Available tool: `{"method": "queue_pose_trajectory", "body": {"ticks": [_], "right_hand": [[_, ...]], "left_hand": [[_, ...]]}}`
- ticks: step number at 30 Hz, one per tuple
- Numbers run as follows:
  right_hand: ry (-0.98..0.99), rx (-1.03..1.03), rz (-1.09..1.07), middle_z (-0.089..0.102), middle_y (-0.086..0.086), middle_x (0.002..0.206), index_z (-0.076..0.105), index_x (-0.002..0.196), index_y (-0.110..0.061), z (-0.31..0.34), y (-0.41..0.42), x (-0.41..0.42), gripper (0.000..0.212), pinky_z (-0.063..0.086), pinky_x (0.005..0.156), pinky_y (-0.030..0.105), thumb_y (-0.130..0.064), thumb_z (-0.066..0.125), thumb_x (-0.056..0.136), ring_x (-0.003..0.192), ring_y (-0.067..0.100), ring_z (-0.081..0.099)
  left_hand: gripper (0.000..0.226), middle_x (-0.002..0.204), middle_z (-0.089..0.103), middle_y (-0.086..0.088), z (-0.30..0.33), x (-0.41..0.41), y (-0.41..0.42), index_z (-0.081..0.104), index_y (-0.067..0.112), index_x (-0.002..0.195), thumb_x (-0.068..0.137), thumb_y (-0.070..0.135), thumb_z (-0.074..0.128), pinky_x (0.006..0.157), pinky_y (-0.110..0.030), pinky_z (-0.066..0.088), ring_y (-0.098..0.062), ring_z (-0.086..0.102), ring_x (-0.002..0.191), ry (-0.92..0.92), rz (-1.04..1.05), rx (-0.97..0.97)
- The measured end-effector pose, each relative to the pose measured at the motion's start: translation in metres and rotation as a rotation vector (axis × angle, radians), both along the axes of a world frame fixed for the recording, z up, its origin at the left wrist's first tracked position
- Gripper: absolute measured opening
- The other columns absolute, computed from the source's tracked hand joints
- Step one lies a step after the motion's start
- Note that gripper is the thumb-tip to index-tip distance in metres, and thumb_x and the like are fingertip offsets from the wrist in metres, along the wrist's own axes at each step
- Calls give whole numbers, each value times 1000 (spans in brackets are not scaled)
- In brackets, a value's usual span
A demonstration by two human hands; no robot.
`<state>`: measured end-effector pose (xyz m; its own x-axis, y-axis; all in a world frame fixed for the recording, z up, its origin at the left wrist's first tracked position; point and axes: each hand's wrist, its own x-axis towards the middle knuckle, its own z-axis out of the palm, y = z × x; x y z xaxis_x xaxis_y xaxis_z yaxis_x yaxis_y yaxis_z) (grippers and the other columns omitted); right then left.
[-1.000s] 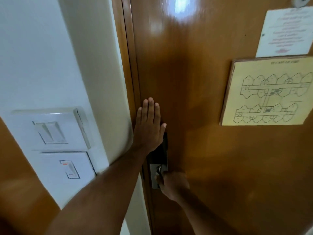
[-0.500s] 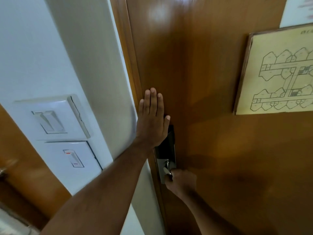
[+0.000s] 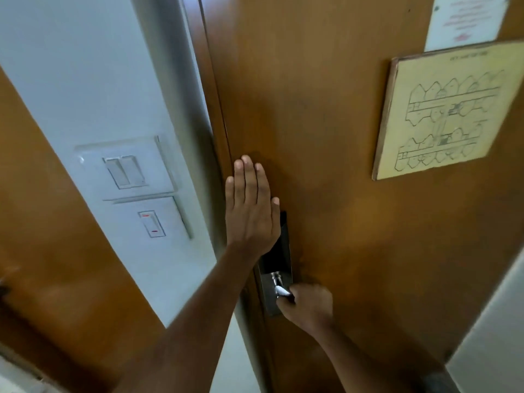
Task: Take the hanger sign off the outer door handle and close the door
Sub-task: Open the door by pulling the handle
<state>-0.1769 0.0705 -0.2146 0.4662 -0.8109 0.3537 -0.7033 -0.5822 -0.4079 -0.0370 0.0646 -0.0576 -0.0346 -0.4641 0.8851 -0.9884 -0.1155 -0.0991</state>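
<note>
Left hand [image 3: 251,211] stays flat on the door [image 3: 326,137]; right hand [image 3: 309,306] keeps gripping the handle [image 3: 279,285].

Head view, close to the door [image 3: 326,123] — facing forward, tilted slightly down, single camera

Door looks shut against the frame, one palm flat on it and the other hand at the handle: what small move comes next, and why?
Probably let go of the handle. The door sits flush with the frame with no gap showing, the left hand lies flat on it, and the right hand grips the handle. No hanger sign is in view.
</note>
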Motion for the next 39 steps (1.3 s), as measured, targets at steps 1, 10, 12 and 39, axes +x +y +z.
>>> {"method": "queue_pose_trajectory", "body": {"ticks": [1,10,12,39], "right_hand": [[-25,-15,-22,31,-11,41,38,49,-26,-1,13,-8,42,10,42,16,-45,69,68,35,7,31],[-171,7,-180,36,2,38,38,44,-9,0,119,-94,34,26,47,19,-30,57,64,35,24,37],[-165,24,-200,33,7,40,33,46,-7,5,142,-117,32,20,46,22,-23,55,63,37,27,35],[-372,374,-536,66,2,89,63,82,-27,32,308,-401,26,58,71,36,-26,81,64,83,21,66]], "left_hand": [[66,163,21,-25,-2,-10,12,16,0,155,102,32,39,125,-46,4,-32,1,154,27,-17,-20],[76,164,-11,-23,-13,-75,126,-4,-4,153,102,31,39,124,-47,-5,-34,-15,153,-106,-314,-107],[78,163,-23,-22,-9,-89,148,-8,-4,153,101,29,41,124,-49,-2,-35,-16,152,-115,-394,-161],[88,162,-34,-2,12,-378,295,-14,5,154,97,15,52,124,-50,4,-30,-17,152,79,-1460,-32]]}}
